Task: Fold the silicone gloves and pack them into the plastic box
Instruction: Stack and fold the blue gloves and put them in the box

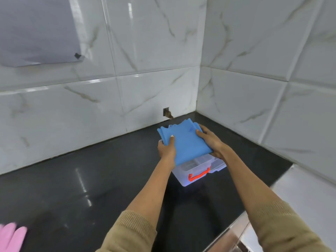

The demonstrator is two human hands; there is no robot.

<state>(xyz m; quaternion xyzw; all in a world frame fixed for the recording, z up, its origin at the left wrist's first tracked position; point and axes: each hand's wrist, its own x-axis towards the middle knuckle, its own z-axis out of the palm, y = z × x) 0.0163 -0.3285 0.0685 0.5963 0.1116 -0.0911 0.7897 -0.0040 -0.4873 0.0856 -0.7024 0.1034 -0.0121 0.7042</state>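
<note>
We hold the folded blue glove (183,140) over the clear plastic box (196,171), our left hand (166,149) pinching its left edge and our right hand (211,140) clasping its right edge. The box sits on the black counter (91,179) near the tiled corner, its red handle (199,175) facing us. Its inside is mostly hidden by the glove. A pink glove (11,235) lies at the counter's near left.
</note>
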